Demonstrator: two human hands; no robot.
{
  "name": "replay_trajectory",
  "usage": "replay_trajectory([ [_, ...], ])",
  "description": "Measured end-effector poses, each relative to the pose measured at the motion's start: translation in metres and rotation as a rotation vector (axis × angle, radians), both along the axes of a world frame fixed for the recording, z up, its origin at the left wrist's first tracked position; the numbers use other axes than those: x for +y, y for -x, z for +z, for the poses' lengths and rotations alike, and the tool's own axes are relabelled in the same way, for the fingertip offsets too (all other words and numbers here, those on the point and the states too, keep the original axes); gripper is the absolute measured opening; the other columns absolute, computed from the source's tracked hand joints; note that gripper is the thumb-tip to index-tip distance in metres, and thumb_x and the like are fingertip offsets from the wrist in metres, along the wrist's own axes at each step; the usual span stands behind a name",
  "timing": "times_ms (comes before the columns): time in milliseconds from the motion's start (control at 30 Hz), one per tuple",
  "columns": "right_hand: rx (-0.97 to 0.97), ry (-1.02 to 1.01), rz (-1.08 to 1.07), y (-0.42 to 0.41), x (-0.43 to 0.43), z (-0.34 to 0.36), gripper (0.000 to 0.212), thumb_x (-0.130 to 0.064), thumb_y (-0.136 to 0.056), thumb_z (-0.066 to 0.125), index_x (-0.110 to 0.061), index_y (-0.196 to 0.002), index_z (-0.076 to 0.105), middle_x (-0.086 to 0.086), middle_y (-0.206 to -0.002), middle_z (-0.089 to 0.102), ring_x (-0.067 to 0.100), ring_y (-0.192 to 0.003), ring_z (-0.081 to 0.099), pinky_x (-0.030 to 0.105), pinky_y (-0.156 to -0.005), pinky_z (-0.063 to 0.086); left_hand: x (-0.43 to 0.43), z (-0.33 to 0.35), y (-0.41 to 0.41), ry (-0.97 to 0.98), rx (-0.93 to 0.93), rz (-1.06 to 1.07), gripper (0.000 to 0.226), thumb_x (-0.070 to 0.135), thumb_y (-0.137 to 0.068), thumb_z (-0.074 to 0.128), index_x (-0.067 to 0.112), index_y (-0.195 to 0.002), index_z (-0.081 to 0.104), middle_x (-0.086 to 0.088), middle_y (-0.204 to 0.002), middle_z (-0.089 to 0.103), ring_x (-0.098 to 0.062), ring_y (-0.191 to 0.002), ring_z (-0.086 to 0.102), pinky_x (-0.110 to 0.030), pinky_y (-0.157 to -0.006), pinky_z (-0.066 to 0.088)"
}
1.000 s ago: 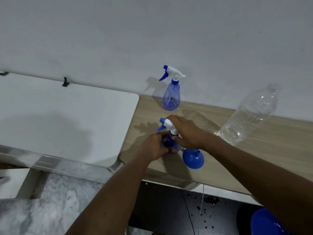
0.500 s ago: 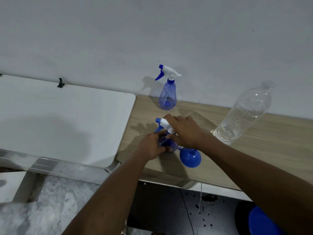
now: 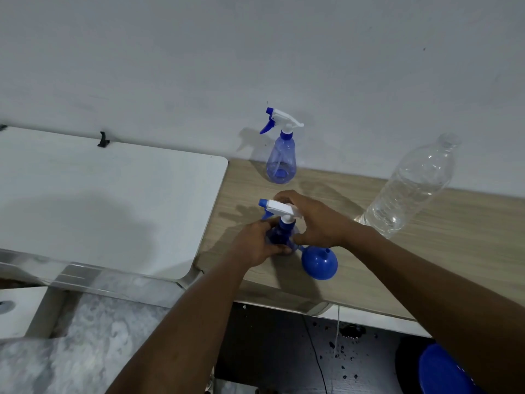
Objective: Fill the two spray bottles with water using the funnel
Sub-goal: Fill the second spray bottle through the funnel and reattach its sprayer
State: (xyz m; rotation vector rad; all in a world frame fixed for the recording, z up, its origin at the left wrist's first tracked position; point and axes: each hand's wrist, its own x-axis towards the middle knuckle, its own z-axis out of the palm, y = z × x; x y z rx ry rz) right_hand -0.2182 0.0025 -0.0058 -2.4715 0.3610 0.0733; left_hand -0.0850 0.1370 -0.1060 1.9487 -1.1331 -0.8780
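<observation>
Bare wooden surface [image 3: 443,251] lies open at frame right; the clear plastic water bottle [image 3: 409,191], the far blue translucent spray bottle [image 3: 281,155] and the blue plastic funnel [image 3: 319,263] block the centre.

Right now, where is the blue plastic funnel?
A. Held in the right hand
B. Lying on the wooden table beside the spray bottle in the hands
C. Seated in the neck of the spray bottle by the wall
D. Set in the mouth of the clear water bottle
B: the blue plastic funnel lies on the wooden table, just right of the blue spray bottle gripped by the left hand and right hand.
</observation>
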Motion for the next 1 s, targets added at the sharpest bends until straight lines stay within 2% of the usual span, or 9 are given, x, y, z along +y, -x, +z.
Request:
replay_trajectory([
  [167,-0.278,-0.065,-0.243,0.005,-0.001,0.009,0.017,-0.022,-0.089,0.073,-0.018,-0.102,0.063,-0.012,-0.092,0.063,-0.003,-0.084,0.057,0.021,-0.076,0.043,-0.001,-0.001,0.001,-0.016,0.012,0.020,0.072,0.052,-0.059,0.086,0.044,-0.125,0.058,0.015,-0.117,0.068,-0.006,-0.106,0.063,-0.037,-0.097,0.051],
  [300,-0.411,-0.043,-0.384,0.003,-0.010,0.051,0.015,-0.025,-0.094,0.068,-0.019,-0.107,0.066,-0.011,-0.094,0.066,-0.002,-0.084,0.059,0.005,-0.067,0.039,-0.002,-0.001,0.003,0.002,0.035,0.024,0.074,0.050,-0.057,0.089,0.045,-0.125,0.059,0.018,-0.120,0.066,-0.005,-0.110,0.062,-0.037,-0.102,0.048],
  [367,-0.471,0.021,-0.420,0.003,-0.023,0.077,0.012,-0.024,-0.096,0.065,-0.020,-0.107,0.067,-0.005,-0.094,0.070,0.007,-0.084,0.065,0.003,-0.068,0.041,-0.001,0.000,0.003,0.003,0.050,0.026,0.068,0.050,-0.056,0.089,0.052,-0.117,0.060,0.017,-0.118,0.068,-0.006,-0.110,0.063,-0.039,-0.102,0.048],
  [467,-0.489,0.045,-0.460,0.009,-0.045,0.101,0.013,-0.021,-0.100,0.056,-0.016,-0.107,0.066,-0.002,-0.093,0.071,0.000,-0.078,0.071,0.007,-0.068,0.046,-0.001,-0.006,0.002,-0.011,0.058,0.033,0.067,0.055,-0.051,0.089,0.062,-0.110,0.057,0.018,-0.114,0.070,-0.005,-0.107,0.065,-0.041,-0.101,0.050],
  [567,-0.374,0.091,-0.503,0.017,-0.066,0.095,0.020,-0.024,-0.102,0.051,-0.014,-0.112,0.064,0.005,-0.101,0.073,0.016,-0.086,0.073,0.027,-0.076,0.051,-0.001,-0.002,0.002,-0.022,0.041,0.041,0.070,0.048,-0.057,0.089,0.050,-0.120,0.059,0.016,-0.113,0.070,-0.006,-0.105,0.065,-0.037,-0.101,0.049],
  [667,-0.070,0.127,-0.483,0.025,-0.076,0.057,0.021,-0.022,-0.102,0.052,-0.012,-0.117,0.064,0.009,-0.106,0.070,0.021,-0.089,0.067,0.024,-0.070,0.043,-0.001,-0.002,0.002,-0.014,0.005,0.024,0.071,0.042,-0.064,0.089,0.038,-0.128,0.059,0.014,-0.114,0.069,-0.010,-0.106,0.064,-0.033,-0.097,0.048],
  [767,0.173,0.096,-0.450,0.038,-0.075,0.003,0.019,-0.017,-0.101,0.052,-0.010,-0.115,0.063,0.012,-0.105,0.069,0.024,-0.087,0.065,0.025,-0.065,0.038,-0.001,-0.004,0.002,-0.018,0.012,0.030,0.070,0.042,-0.063,0.089,0.040,-0.126,0.059,0.013,-0.112,0.070,-0.009,-0.104,0.064,-0.035,-0.097,0.050],
  [900,0.247,0.059,-0.506,0.051,-0.076,-0.042,0.020,-0.018,-0.102,0.050,-0.007,-0.113,0.063,0.016,-0.114,0.066,0.026,-0.094,0.058,0.030,-0.075,0.041,-0.002,-0.002,0.003,-0.045,0.013,0.044,0.070,0.037,-0.066,0.090,0.033,-0.129,0.059,0.011,-0.114,0.068,-0.010,-0.105,0.062,-0.026,-0.090,0.045],
  [1000,0.283,0.100,-0.513,0.056,-0.077,-0.058,0.025,-0.016,-0.100,0.053,-0.006,-0.123,0.059,0.019,-0.125,0.059,0.032,-0.110,0.057,0.033,-0.084,0.043,-0.001,0.000,0.004,-0.054,0.002,0.044,0.071,0.039,-0.066,0.089,0.034,-0.130,0.058,0.010,-0.115,0.068,-0.010,-0.105,0.062,-0.028,-0.092,0.046],
])
